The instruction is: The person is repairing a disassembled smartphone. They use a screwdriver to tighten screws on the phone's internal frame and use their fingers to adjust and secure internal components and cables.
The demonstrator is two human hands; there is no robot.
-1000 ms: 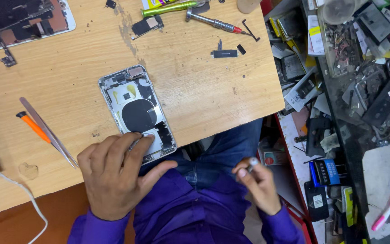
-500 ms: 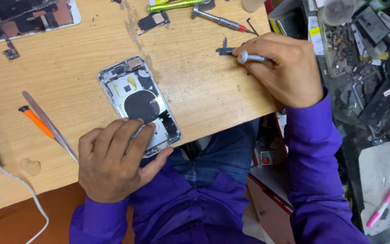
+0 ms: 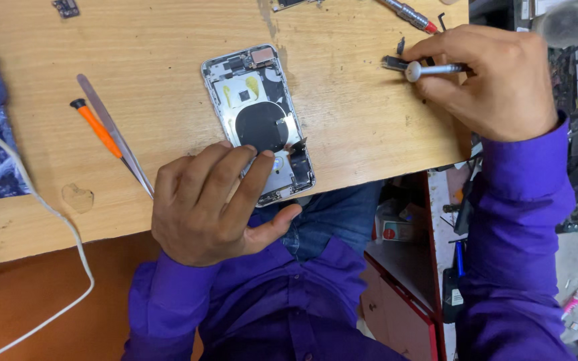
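Pressing the opened phone (image 3: 261, 122) flat, left hand (image 3: 212, 200) splayed; right hand (image 3: 496, 80) gripping a screwdriver (image 3: 429, 69)

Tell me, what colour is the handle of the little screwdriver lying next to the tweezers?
Orange, with a black cap. The screwdriver shows clearly in the head view, beside the silver tweezers.

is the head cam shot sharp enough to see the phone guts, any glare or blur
Head view: even, soft light, only faint shadows under the left hand and right hand; the opened phone is fairly sharp, with a mild sheen on its metal frame and no strong glare; the screwdriver in the right hand looks slightly soft; the table edges bow a little from the wide lens.
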